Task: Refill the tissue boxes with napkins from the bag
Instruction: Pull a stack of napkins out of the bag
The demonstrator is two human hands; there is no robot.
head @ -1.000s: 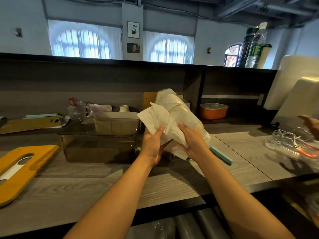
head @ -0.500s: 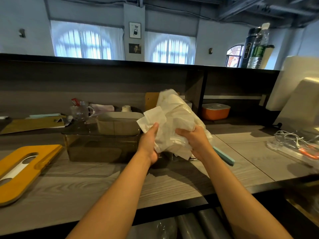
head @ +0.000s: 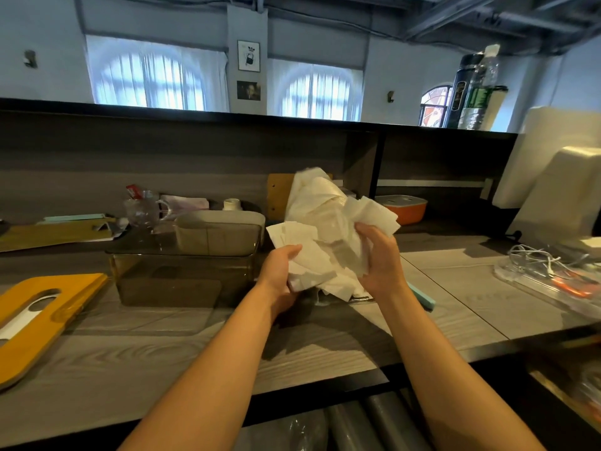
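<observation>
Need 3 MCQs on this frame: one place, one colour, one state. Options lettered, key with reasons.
1. Where does the yellow lid lie?
A. Counter, far left
B. In the box
C. On the top shelf

2. What colour is the lidded container in the cubby?
A. Green
B. Orange
C. Black

3. What state is the smoky clear box in?
A. Lid on
B. Overturned
C. Open-topped

Key: 1 A, it rests flat at the counter's left edge. 2 B, orange base under a pale lid. 3 C, no lid on it, while both hands hold the napkins.
</observation>
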